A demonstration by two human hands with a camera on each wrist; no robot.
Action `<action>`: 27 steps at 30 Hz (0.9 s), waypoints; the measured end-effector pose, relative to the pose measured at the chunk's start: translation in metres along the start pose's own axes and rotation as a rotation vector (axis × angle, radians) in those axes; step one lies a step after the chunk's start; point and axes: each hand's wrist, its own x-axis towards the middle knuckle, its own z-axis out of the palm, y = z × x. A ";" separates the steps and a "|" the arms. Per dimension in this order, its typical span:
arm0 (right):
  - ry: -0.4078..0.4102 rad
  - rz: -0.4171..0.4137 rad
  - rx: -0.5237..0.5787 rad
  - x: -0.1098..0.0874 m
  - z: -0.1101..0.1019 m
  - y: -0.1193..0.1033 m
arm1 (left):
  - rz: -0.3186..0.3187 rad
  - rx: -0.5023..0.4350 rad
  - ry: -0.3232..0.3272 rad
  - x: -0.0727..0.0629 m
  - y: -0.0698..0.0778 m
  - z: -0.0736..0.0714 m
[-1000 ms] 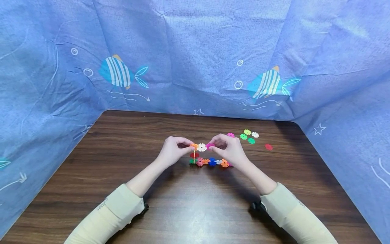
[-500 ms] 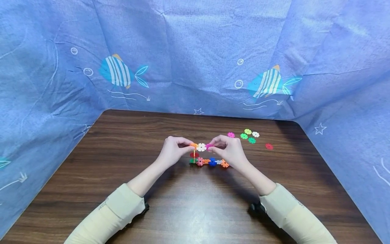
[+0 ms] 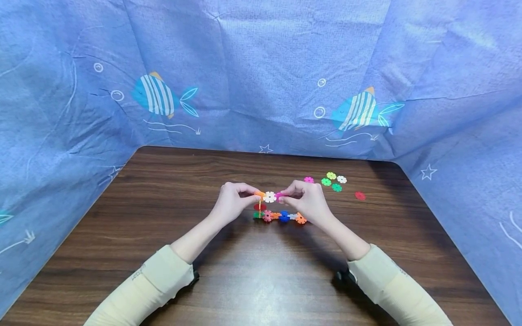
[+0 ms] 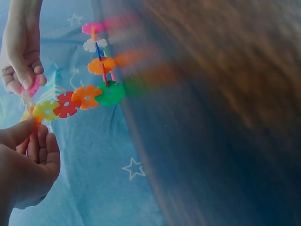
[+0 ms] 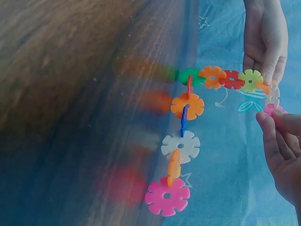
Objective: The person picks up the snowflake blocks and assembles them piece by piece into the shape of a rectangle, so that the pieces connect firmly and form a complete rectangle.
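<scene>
My left hand (image 3: 231, 199) pinches an orange flower-shaped connector disc (image 3: 260, 195) at the top of an upright column. Beside it, a white disc (image 3: 269, 197) links to a pink disc (image 3: 279, 196), which my right hand (image 3: 307, 200) pinches between thumb and fingers. Down the column in the left wrist view run a yellow disc (image 4: 46, 110), a red disc (image 4: 67, 104), an orange disc (image 4: 87, 97) and a green disc (image 4: 110, 93). A bottom row on the table includes a blue disc (image 3: 284, 216). Its pink end disc (image 5: 167, 197) shows in the right wrist view.
Loose discs lie flat beyond my right hand: pink (image 3: 309, 179), yellow (image 3: 331, 175), white (image 3: 341, 179) and two greens. A red disc (image 3: 360, 195) lies farther right. The brown wooden table (image 3: 163, 181) ends at a blue fish-print cloth (image 3: 261, 90).
Both hands keep their pinch in nearly the same place. The pink end disc of the bottom row, partly visible a second ago in the head view, is now hidden by the right hand.
</scene>
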 end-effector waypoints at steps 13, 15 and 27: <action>0.015 0.009 -0.014 -0.003 0.001 0.003 | 0.003 0.050 -0.012 0.002 0.005 0.001; 0.002 0.006 -0.009 -0.003 0.000 0.004 | 0.003 0.057 -0.014 0.002 0.006 0.001; -0.084 -0.009 0.026 -0.003 -0.012 0.007 | -0.011 0.059 -0.020 0.001 0.005 -0.002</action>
